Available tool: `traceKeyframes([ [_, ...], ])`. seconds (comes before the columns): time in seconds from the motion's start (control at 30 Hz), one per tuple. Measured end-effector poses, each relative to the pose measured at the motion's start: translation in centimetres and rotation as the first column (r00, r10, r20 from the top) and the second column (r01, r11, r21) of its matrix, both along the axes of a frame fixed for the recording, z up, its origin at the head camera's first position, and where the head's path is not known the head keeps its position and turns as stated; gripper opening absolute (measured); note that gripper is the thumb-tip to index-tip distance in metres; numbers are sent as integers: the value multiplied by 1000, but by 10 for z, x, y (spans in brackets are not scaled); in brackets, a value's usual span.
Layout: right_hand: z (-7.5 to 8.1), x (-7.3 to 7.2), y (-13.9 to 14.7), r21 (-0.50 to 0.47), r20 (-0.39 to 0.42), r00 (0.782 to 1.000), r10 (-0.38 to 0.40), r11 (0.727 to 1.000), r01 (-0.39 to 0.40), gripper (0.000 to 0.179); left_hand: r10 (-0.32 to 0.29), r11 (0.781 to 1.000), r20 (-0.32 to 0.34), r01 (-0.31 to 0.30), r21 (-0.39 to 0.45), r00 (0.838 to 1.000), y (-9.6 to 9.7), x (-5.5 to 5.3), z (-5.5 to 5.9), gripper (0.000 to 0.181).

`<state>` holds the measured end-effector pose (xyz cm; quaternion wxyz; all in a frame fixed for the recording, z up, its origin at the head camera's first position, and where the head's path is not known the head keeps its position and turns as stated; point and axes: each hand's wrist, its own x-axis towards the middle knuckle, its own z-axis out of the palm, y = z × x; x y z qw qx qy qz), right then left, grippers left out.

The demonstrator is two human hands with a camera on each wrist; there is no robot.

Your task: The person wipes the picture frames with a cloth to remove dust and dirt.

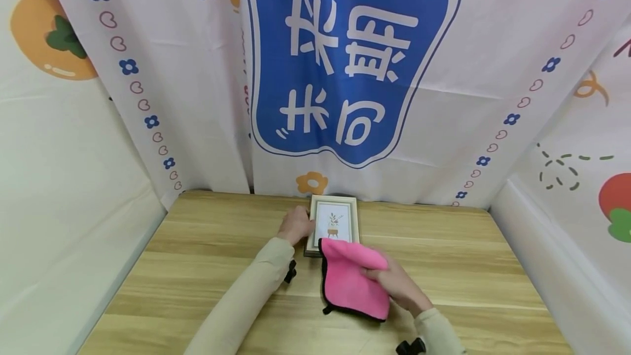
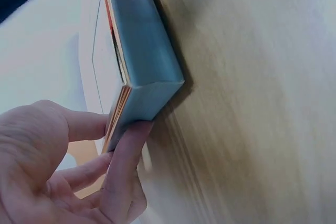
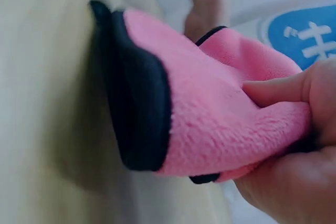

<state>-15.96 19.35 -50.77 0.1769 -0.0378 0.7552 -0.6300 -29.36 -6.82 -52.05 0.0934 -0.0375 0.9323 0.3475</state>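
A picture frame with a pale border lies near the back edge of the table, its print of a potted plant facing up. My left hand grips its left side. In the left wrist view, the thumb is at the face's edge and a finger lies against the side. A folded pink cleaning cloth with black edging hangs from my right hand, covering the frame's lower right corner in the head view. The right wrist view has the thumb pressing into the cloth's fluffy fold.
The wooden table runs up to a white printed curtain at the back. A white wall with a fruit print stands at the left, and another printed wall stands at the right.
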Motion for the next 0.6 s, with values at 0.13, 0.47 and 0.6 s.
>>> traceKeyframes([
  [0.13, 16, -14, 15, -108, 35, 999, -3, 994, 6, 54, 16, 1000, 7, -15, -13, 1000, 0, 2, 2, 36],
  [0.47, 44, -68, 42, -11, -107, 963, -246, 969, 246, 47, 45, 999, 18, -45, -25, 999, 0, 2, 3, 47],
  [0.6, 38, -83, 41, 73, -239, 902, -361, 919, 387, 38, 45, 999, 22, -45, -25, 999, 1, 2, 1, 47],
])
